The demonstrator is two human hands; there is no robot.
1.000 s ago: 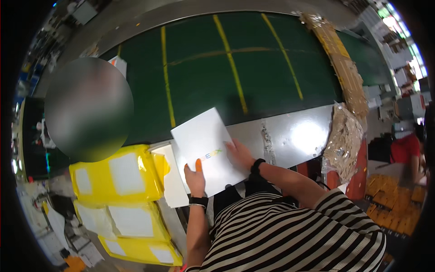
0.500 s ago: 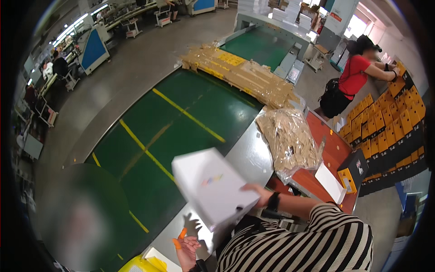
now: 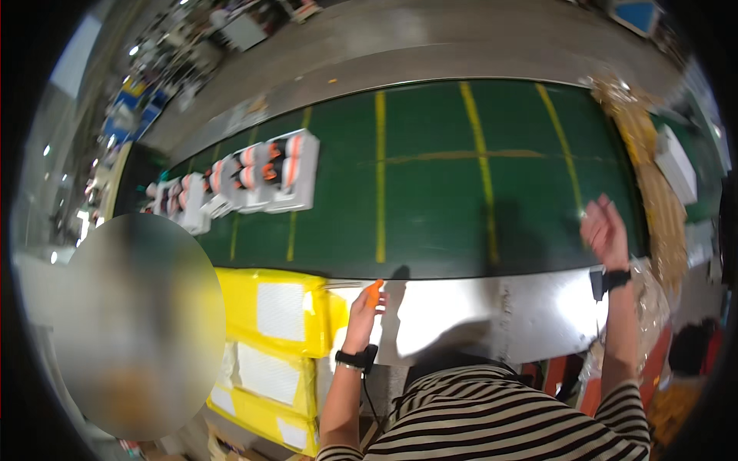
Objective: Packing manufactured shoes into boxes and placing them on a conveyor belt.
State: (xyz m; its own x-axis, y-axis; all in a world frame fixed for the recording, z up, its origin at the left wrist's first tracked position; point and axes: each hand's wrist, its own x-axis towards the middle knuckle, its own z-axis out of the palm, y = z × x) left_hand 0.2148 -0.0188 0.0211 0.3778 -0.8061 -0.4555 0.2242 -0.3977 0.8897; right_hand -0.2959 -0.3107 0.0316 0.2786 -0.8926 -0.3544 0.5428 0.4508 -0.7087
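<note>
**Green conveyor and grey factory floor**

A wide green conveyor belt [image 3: 430,192] with yellow lines running across it fills the middle of the view. A polished metal ledge [image 3: 500,315] borders its near side and reflects bright overhead light. Beyond the belt lies a grey concrete floor [image 3: 369,54], where workstations and machines [image 3: 154,100] stand blurred at upper left, under small ceiling lights. White trays holding orange-and-white items [image 3: 254,180] sit on the belt's left part. Yellow wrapped parcels [image 3: 277,346] are stacked below the ledge at left. At the right edge stand brown cardboard stacks [image 3: 653,184] under clear wrap and a white box [image 3: 676,161].
</note>
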